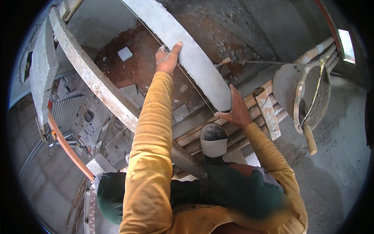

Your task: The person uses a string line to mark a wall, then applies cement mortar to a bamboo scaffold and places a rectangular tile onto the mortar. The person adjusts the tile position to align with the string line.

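A long grey cement-faced beam [187,45] stretches from the top of the view down to the middle. My left hand [166,60] grips its left edge, thumb on the face and curled fingers partly hidden. A thin taut string [196,87] runs along that same edge, passing close by my left hand. At the beam's near end is my right hand [238,108], its thumb and fingers spread apart around the corner; whether the palm presses on it I cannot tell. My shoe [213,138] stands just below, on bamboo poles [249,102].
To the right, a round mortar-coated pan [314,91] and a wooden handle [309,139] rest beside the poles. A short plank [268,113] crosses them. Left is a long timber [93,72] above a lower floor with rubble and tiles [87,134]. A white block [125,54] lies below.
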Demonstrator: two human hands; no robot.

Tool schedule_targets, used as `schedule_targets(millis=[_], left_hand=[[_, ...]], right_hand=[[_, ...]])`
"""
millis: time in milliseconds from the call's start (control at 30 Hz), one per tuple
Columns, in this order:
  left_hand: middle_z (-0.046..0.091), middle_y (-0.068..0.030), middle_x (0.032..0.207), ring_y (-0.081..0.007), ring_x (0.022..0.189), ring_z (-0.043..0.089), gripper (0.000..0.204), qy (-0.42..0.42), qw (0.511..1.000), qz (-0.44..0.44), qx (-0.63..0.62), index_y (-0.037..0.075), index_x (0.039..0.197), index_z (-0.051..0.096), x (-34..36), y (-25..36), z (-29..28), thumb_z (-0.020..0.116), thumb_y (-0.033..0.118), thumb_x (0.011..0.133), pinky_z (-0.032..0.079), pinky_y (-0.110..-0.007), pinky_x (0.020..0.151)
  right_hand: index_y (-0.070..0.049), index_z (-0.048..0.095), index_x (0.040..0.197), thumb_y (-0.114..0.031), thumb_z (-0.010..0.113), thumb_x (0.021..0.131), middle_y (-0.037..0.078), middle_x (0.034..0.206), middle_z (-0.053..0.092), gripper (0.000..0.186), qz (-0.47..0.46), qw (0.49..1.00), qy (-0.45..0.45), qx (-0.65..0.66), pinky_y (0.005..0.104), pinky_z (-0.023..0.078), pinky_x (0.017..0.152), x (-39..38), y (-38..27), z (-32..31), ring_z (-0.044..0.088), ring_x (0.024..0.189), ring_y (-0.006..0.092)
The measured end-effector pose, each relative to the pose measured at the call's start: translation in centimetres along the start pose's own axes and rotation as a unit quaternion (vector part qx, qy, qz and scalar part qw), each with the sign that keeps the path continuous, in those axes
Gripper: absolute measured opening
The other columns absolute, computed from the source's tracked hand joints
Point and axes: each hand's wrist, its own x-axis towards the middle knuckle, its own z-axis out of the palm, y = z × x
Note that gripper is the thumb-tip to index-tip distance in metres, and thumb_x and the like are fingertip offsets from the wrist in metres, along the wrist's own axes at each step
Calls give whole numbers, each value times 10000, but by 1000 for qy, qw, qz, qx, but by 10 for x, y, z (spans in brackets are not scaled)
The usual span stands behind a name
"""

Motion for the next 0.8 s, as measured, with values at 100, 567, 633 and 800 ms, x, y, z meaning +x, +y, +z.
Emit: schedule_targets(millis=[100,567,633,800], left_hand=[[630,-137,1099,-210,920,624,704,-10,1000,5,6,-71,1255,517,3,-2,-2,766,388,783,534,-345,755],[506,-256,1356,-354,1271,493,928,-6,997,27,78,-94,1369,413,3,-10,-10,726,510,739,374,-375,1070],[437,-268,1417,-348,1321,442,993,-19,995,47,81,-93,1429,322,-6,-13,-15,702,531,756,347,-381,1095],[439,-271,1416,-345,1320,444,974,-64,997,43,21,-99,1421,334,-41,-28,-28,678,546,777,337,-385,1101]], right_hand=[[53,150,1478,-359,881,630,286,1461,311,1193,-5,1000,-2,26,434,335,1103,-1,0,1,327,1357,422],[-6,143,1500,-296,887,622,261,1466,331,1186,18,1000,-8,-18,421,353,1092,-2,0,2,358,1350,389],[-11,135,1503,-301,886,623,259,1448,354,1193,25,999,0,-25,420,370,1076,-3,-2,2,384,1331,388],[-8,131,1505,-308,889,618,255,1392,405,1204,31,999,5,-34,414,407,1036,-6,-4,1,443,1277,391]])
